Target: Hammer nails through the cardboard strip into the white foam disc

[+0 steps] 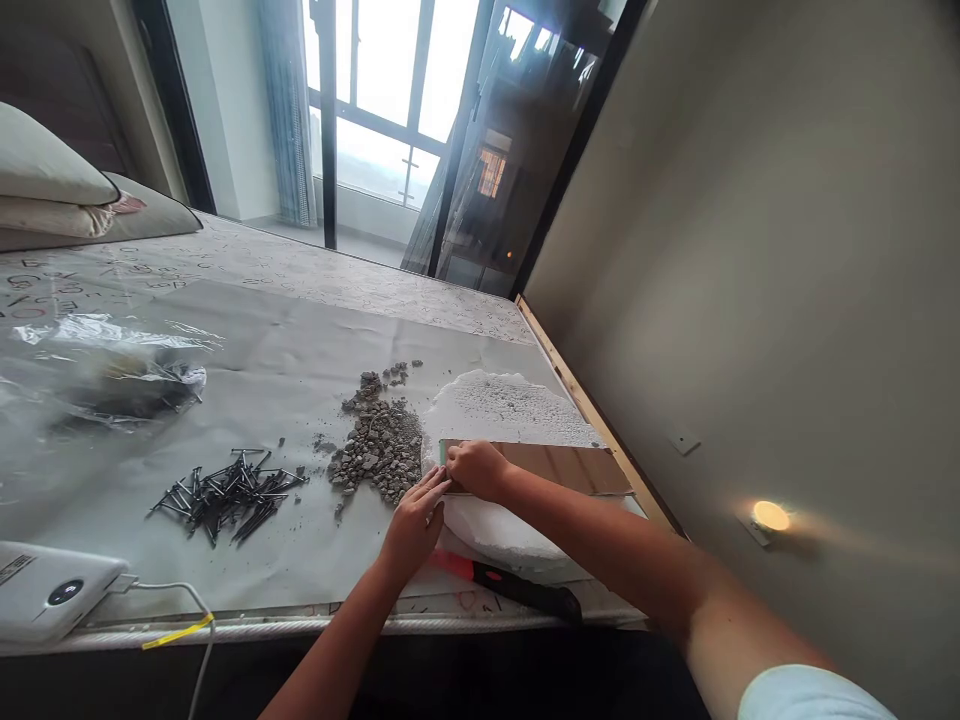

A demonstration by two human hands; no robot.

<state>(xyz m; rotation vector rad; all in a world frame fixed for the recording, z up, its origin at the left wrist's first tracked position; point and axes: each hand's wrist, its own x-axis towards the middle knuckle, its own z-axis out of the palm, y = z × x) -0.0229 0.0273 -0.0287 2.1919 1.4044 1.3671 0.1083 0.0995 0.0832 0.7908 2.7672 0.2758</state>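
A flat brown board (574, 468) lies across a rough piece of white foam (517, 400), with a narrow green strip at its left end. My right hand (480, 470) rests on that end with its fingers curled; whatever they may be pinching is hidden. Just below, my left hand (418, 515) touches the board's near left corner, its fingers stretched out. A hammer-like tool with a red and black handle (517, 585) lies in front of the foam, partly under my arms. Left of my hands is a heap of grey gravel (382, 445).
Black nails (225, 495) are piled on the grey sheet (300, 350). Farther left sits a clear plastic bag (112, 375) with dark contents. At the front left lies a white power bank (60, 590) with a cable. A wall (787, 300) bounds the right side.
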